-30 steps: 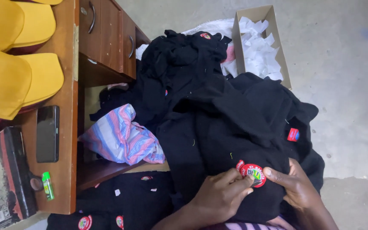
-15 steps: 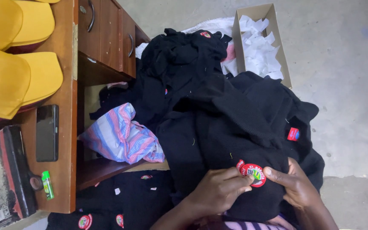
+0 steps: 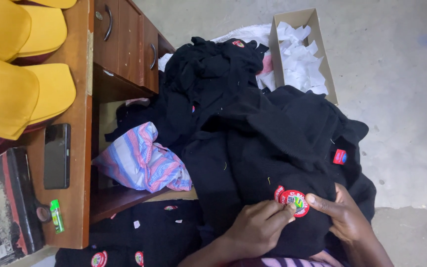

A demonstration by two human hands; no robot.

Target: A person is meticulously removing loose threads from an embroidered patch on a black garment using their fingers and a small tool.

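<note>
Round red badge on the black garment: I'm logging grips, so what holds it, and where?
Both hands pinch the round red badge at its edges: left hand, right hand.

garment (image 3: pixel 268 148): black matt cloth | badge (image 3: pixel 295 201): glossy red | surface (image 3: pixel 80 118): smooth brown wood | box (image 3: pixel 277 44): cardboard | floor (image 3: pixel 401 99): rough concrete
</note>
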